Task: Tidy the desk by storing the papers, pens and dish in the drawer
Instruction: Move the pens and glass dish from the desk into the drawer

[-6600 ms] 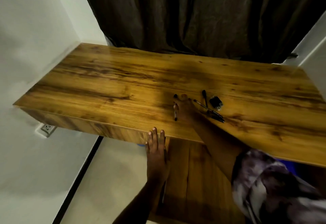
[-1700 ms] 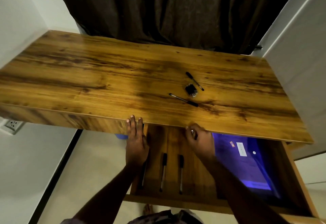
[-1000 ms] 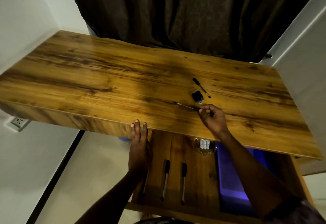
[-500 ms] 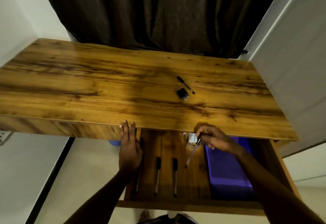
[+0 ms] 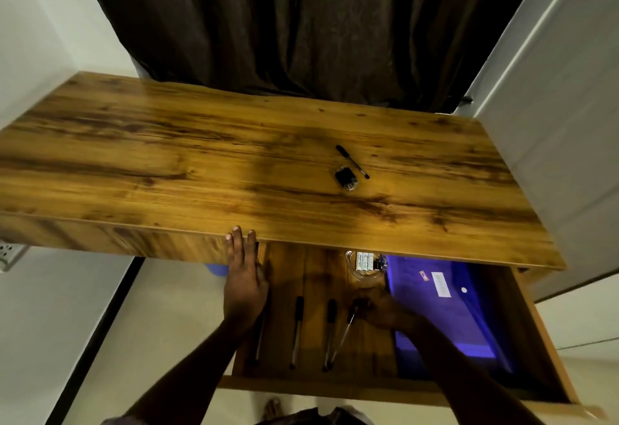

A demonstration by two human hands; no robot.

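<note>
Fingers of the left hand (image 5: 246,277) lie straight and flat on the left side of the open drawer (image 5: 335,386). Their tips touch the front of the desk (image 5: 167,163), and the hand holds nothing. Next, 2 pens (image 5: 296,330) lie side by side in the drawer, pointing front to back. Just right of them a slanted pen (image 5: 345,334) leans toward those 2.

The right hand (image 5: 382,314) has bent fingers on its top end. That hand is dark and blurry, so I cannot tell if it pinches the pen or is letting go.

Behind it sits the glass dish (image 5: 366,263), with the purple folder (image 5: 442,310) to its right.

1 last pen (image 5: 351,161) is on the desk, up and away from the right hand. It slants from far left to near right, beside a small black thing (image 5: 345,178). I think the right hand is nearer to it.
</note>
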